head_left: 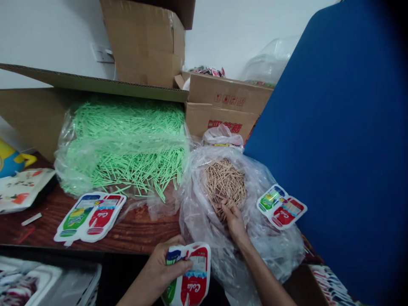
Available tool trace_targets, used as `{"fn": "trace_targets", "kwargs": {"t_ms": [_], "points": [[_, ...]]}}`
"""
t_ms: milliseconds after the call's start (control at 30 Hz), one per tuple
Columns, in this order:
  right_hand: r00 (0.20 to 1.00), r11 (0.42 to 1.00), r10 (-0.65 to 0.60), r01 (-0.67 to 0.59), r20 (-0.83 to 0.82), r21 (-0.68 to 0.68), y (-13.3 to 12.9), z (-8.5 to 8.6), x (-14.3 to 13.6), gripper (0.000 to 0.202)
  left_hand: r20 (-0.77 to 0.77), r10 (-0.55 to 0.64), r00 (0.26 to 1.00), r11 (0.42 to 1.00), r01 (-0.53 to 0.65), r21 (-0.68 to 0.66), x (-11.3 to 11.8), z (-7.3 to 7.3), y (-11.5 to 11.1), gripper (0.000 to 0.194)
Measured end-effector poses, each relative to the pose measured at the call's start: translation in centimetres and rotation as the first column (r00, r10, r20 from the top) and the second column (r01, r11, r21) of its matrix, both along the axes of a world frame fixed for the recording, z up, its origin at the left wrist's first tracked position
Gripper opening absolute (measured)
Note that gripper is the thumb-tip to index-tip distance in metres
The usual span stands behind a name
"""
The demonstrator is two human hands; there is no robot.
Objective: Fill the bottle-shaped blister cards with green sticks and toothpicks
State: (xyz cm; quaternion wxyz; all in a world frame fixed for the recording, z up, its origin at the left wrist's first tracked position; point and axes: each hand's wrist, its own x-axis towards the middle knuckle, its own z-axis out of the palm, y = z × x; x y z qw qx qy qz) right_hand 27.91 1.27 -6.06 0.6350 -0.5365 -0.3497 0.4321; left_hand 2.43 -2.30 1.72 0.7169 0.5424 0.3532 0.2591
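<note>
My left hand (170, 267) grips a cola-printed packet (199, 272), red and green with a white rim, thumb across its front. It is held low, in front of the table edge. My right hand (234, 219) reaches into an open clear plastic bag (197, 208), its fingers closed among short thin brown sticks (226, 178); how many they pinch is hidden. Another packet of the same shape (282, 207) lies on the bag to the right. On the table at left rests a similar packet or stack of packets (91, 216).
Behind my left hand, light-green thin sticks (137, 144) spill from a clear bag in an open cardboard box (28, 114). More cartons (229, 97) stand against the wall. A blue panel (338, 140) borders the right side. A white tray (51, 280) sits lower left.
</note>
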Motion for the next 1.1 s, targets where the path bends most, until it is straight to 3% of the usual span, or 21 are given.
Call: {"fn": "trace_targets", "kwargs": {"t_ms": [133,233,433,567,633,800,900,1100], "points": [[0.999,1.000,-0.031,0.031,-0.016,0.002,0.0,0.0,0.0,0.022,0.014,0.000,1.000,1.000,0.000,0.003,0.2,0.0,0.0,0.019],[0.994,0.997,-0.063,0.067,-0.092,0.038,0.2,0.9,0.1,0.021,0.032,-0.001,0.999,1.000,0.002,-0.020,0.2,0.2,-0.1,0.019],[0.910,0.987,-0.022,0.084,-0.413,0.134,-1.4,5.9,-2.0,0.016,0.084,0.000,0.996,0.995,0.009,-0.104,0.3,0.5,-0.1,0.018],[0.755,0.981,0.132,-0.006,-0.642,0.194,-3.3,8.8,-6.2,0.009,0.105,0.010,0.994,0.993,0.002,-0.121,0.4,0.9,-0.1,0.018],[0.748,0.971,0.196,-0.057,-0.634,0.233,-4.1,9.6,-8.0,0.006,0.120,0.030,0.992,0.992,-0.015,-0.125,0.4,1.0,-0.1,0.019],[0.821,0.948,0.297,-0.192,-0.487,0.256,-5.2,10.2,-10.0,0.007,0.139,0.018,0.990,0.988,0.004,-0.152,0.2,1.1,-0.3,0.016],[0.851,0.953,0.297,-0.236,-0.432,0.189,-5.4,10.0,-10.3,0.010,0.159,0.030,0.987,0.985,-0.002,-0.173,0.2,0.9,-0.3,0.013],[0.861,0.973,0.233,-0.208,-0.453,0.105,-5.8,9.4,-10.7,0.014,0.188,0.072,0.980,0.980,-0.034,-0.198,0.0,0.7,-0.3,0.021]]}}
